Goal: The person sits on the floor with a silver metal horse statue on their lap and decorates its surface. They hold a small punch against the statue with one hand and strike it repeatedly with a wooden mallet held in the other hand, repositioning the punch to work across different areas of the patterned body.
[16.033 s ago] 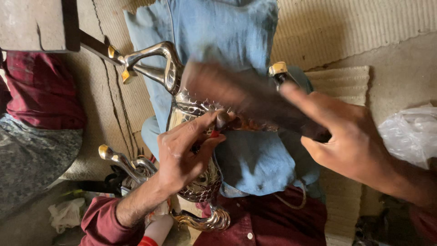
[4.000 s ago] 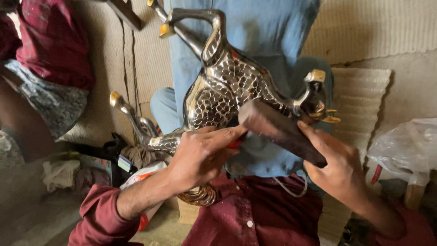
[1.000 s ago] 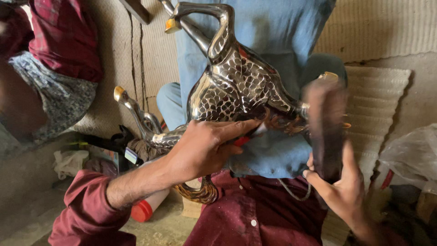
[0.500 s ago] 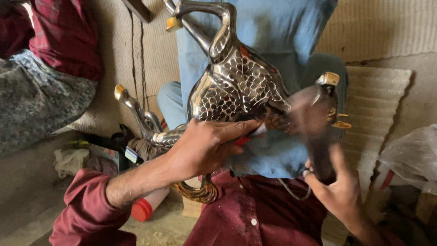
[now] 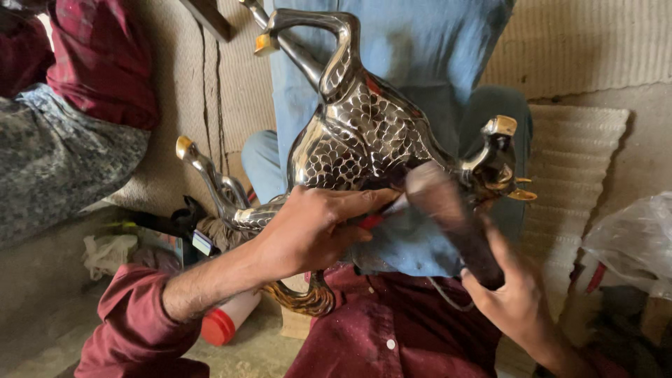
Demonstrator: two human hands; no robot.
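Note:
A silver metal horse figure (image 5: 357,133) with a scaled pattern and gold-tipped hooves lies on its side across my lap, over a blue cloth (image 5: 392,49). My left hand (image 5: 315,227) rests against its belly, fingers closed on a thin red-handled tool (image 5: 378,217) pressed to the metal. My right hand (image 5: 514,297) grips a dark wooden mallet (image 5: 451,220), blurred with motion, its top end close to the tool and the horse's body.
Another person in a red checked shirt (image 5: 98,63) and grey patterned cloth sits at the left. A white bottle with a red cap (image 5: 227,318) lies under my left arm. A clear plastic bag (image 5: 633,241) sits at right. Woven mats cover the ground.
The mallet in my right hand has swung from upright at the right toward the tool at the horse's body. My left hand and the horse have stayed in place.

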